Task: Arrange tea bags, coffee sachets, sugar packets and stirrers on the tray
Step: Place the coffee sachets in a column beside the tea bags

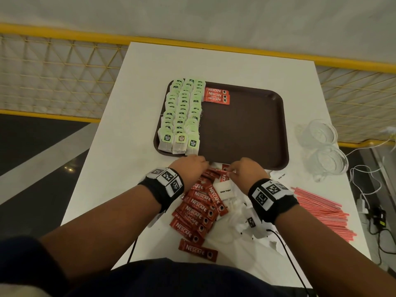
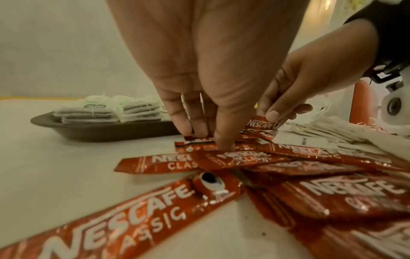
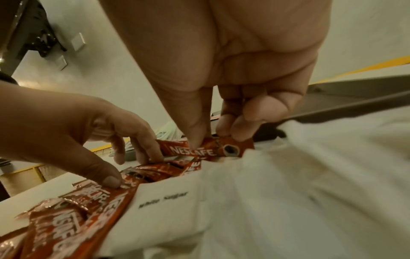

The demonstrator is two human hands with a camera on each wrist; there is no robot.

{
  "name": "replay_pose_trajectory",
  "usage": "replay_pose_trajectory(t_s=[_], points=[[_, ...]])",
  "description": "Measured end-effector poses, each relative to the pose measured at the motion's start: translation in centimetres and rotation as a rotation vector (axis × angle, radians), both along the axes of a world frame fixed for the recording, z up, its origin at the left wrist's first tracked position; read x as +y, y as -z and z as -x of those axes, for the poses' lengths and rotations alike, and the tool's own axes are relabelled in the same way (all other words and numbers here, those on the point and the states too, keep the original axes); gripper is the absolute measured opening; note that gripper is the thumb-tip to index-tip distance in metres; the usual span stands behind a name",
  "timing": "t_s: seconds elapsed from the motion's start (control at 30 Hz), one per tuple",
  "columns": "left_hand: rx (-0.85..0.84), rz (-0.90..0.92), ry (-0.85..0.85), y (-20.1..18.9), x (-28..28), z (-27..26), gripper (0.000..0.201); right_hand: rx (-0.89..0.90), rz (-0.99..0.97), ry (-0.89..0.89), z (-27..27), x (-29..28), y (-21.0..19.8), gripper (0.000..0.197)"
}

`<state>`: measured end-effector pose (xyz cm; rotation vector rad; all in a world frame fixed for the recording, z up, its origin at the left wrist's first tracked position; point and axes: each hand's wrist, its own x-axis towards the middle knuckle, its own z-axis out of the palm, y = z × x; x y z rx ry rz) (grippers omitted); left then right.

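A brown tray [image 1: 246, 125] holds rows of green tea bags [image 1: 182, 112] along its left side. Three red coffee sachets [image 1: 216, 95] lie beside them at the far end. Just in front of the tray, a loose pile of coffee sachets [image 1: 199, 211] covers the white table. My right hand [image 3: 213, 138] pinches one sachet [image 3: 193, 150] between thumb and fingers at the pile's far end. My left hand [image 2: 210, 140] reaches straight down, its fingertips and thumb [image 3: 111, 180] touching sachets in the pile. White sugar packets [image 1: 225, 190] lie under my right wrist, and pink stirrers [image 1: 321, 213] sit to the right.
Clear plastic cups [image 1: 323, 146] stand at the table's right edge, with white cables [image 1: 364, 185] beyond them. A yellow mesh railing [image 1: 64, 67] runs behind the table. A black cable [image 1: 285, 249] trails from my right wrist over the near edge.
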<state>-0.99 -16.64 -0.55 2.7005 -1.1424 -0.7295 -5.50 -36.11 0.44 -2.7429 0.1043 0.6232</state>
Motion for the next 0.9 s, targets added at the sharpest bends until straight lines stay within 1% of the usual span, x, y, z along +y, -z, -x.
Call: replay_pose_trajectory(t_s=[0.07, 0.13, 0.2, 0.3, 0.4, 0.53, 0.63, 0.77, 0.83, 0.9], points=[[-0.013, -0.028, 0.006, 0.1, 0.0, -0.1, 0.045, -0.012, 0.002, 0.000, 0.1, -0.5, 0.3, 0.024], [-0.042, -0.060, 0.026, 0.1, 0.2, -0.1, 0.040, -0.031, -0.001, -0.001, 0.1, -0.9, 0.4, 0.023], [-0.083, -0.091, 0.045, 0.1, 0.3, -0.1, 0.035, -0.059, -0.036, 0.010, 0.1, -1.1, 0.3, 0.021], [-0.117, -0.123, 0.054, 0.0, 0.3, -0.1, 0.034, -0.085, -0.096, -0.007, -0.1, -1.1, 0.1, 0.020], [-0.089, -0.149, 0.027, -0.1, 0.1, -0.2, 0.039, -0.072, -0.186, 0.019, -0.4, -0.9, -0.2, 0.015], [-0.047, -0.163, -0.024, 0.3, 0.1, -0.6, 0.034, -0.029, -0.290, 0.061, -0.8, -0.8, -0.7, 0.016], [-0.017, -0.171, -0.027, 0.6, 0.3, -0.7, 0.034, -0.019, -0.337, 0.076, -1.0, -0.8, -0.8, 0.015], [-0.007, -0.130, -0.030, 1.1, 0.6, -0.6, 0.035, -0.010, -0.436, 0.133, -1.1, -1.1, -0.7, 0.016], [0.038, -0.070, -0.073, 1.0, 0.8, -0.7, 0.028, -0.031, -0.446, 0.147, -1.3, -1.4, -0.7, 0.017], [0.127, 0.016, -0.172, 0.3, 1.1, -0.9, 0.018, -0.060, -0.457, 0.180, -1.7, -1.8, -0.8, 0.016]])
